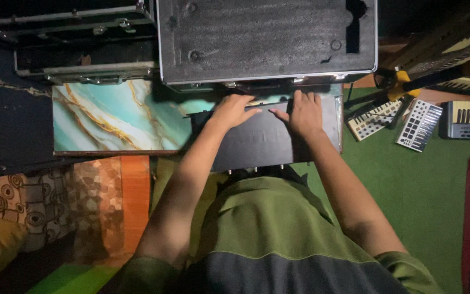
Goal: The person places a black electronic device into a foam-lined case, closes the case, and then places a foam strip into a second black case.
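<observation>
Both my hands lie flat on a black unit, below an open case.

The open flight case (267, 41) shows only grey foam lining with small round dents. The flat, black, rectangular unit (267, 142) lies on the marble-patterned tabletop (110, 117), just before the case. My left hand (234, 110) and right hand (304, 113) rest spread on its far edge, gripping nothing.

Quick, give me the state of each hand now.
Left hand: open, fingers spread flat on the black device, holding nothing.
Right hand: open, flat on the same device.
</observation>
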